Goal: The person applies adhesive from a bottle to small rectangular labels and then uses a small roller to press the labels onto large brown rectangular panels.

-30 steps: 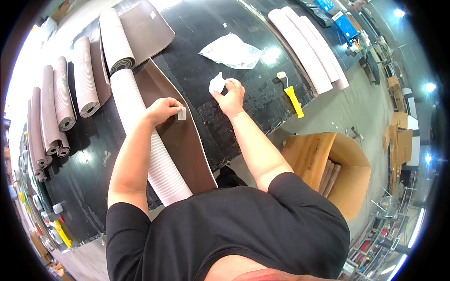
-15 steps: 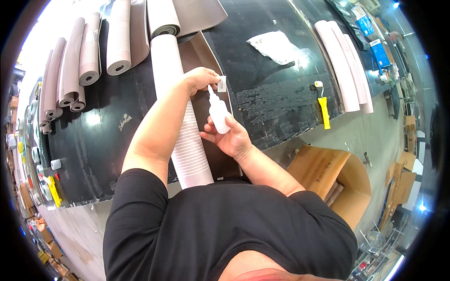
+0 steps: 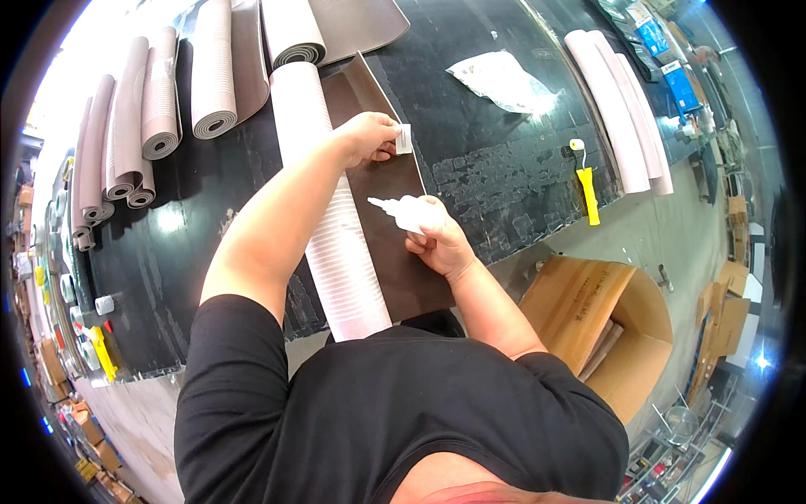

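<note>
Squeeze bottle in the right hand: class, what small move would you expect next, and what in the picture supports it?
Probably tipping the nozzle down onto the brown sheet. The right hand holds the white squeeze bottle just above the sheet, with its tip pointing toward the left hand. The left hand pinches a small white piece at the sheet's edge. No liquid is visible on the sheet.

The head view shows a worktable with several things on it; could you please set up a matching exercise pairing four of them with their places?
Things:
1. White squeeze bottle
2. Small white tab
3. Yellow-handled roller
4. Crumpled white sheet

Places:
A. Lying on the black table beside two pale rolls
B. Pinched in the left hand
C. Lying on the table's far part
D. Held in the right hand, nozzle over the dark brown strip

Pairs: 1-D, 2-B, 3-A, 4-C
</note>
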The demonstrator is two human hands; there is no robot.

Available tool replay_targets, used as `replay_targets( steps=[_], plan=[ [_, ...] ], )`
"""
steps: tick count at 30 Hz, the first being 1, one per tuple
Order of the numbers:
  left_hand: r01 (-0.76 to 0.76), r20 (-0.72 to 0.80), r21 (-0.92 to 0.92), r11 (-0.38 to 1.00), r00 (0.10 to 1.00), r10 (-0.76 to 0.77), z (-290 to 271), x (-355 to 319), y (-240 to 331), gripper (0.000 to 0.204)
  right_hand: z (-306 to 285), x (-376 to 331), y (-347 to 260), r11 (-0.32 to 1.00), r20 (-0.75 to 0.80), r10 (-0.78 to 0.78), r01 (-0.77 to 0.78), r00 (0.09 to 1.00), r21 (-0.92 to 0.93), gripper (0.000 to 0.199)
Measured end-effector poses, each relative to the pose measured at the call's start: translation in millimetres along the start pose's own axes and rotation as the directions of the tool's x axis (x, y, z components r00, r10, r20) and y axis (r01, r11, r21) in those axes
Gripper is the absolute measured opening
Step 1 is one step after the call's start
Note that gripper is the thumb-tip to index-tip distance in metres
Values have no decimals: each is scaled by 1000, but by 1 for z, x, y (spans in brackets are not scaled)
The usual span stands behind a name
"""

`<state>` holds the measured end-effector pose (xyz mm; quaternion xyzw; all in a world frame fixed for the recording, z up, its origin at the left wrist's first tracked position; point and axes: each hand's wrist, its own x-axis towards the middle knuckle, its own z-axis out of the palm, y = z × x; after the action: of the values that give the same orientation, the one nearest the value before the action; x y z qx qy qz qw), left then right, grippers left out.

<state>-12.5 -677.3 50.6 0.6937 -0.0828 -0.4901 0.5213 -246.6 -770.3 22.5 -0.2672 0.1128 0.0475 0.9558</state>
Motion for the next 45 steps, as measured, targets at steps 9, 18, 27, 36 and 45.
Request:
replay_targets(
  steps=[9, 18, 27, 36, 45],
  plan=[
    [69, 51, -79, 995, 997, -65, -3, 25, -2, 16, 3, 15, -16, 959, -29, -56, 62, 998, 278, 35],
    [32, -35, 45, 998, 999, -30, 4, 24, 1, 17, 0, 50, -42, 931, -86, -115, 137, 990, 337, 32],
    [-45, -63, 217, 975, 996, 60, 9, 30, -4, 20, 34, 35, -57, 884, 42, -102, 72, 994, 461, 29],
    [-157, 23, 460, 874, 986, 165, -3, 70, -30, 23, 2, 45, 8, 945, -183, 40, 22, 982, 327, 41],
    [-22, -14, 228, 973, 1000, 26, 3, 36, -7, 22, -9, 47, -16, 865, -75, -423, 378, 903, -331, 53]
  ],
)
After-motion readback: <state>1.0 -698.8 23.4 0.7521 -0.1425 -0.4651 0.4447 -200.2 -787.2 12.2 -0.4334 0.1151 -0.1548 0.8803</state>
